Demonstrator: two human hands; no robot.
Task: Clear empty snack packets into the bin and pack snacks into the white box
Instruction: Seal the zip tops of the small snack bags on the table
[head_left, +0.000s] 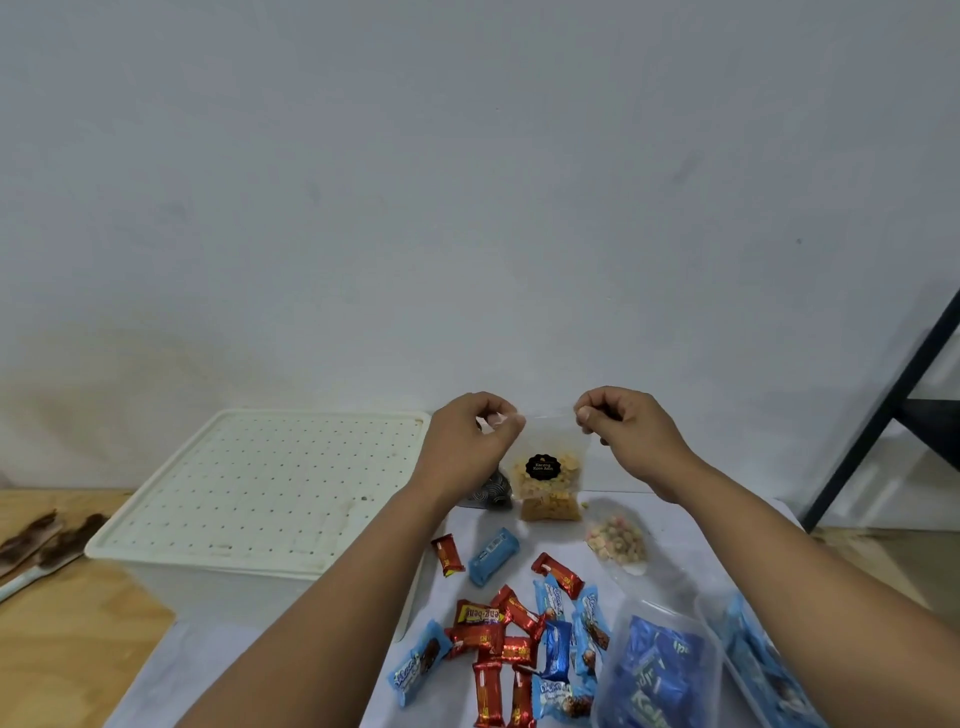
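A clear zip bag (548, 470) of yellow snack pieces with a round black label hangs above the table. My left hand (470, 441) pinches its top left corner and my right hand (631, 431) pinches its top right corner. The white box (260, 483), shut under a perforated white lid, stands to the left. Several red and blue wrapped snacks (514, 634) lie scattered on the white table (218, 670) below my arms. One blue wafer packet (493, 556) lies apart from the pile. No bin is in view.
A clear bag of pastel cereal rings (618, 540) lies right of centre. Two clear tubs of blue packets (660, 670) sit at the bottom right. A dark patterned packet (491, 493) lies behind my left wrist. A black metal frame (883, 415) stands at the right. Brown strips (47, 535) lie far left.
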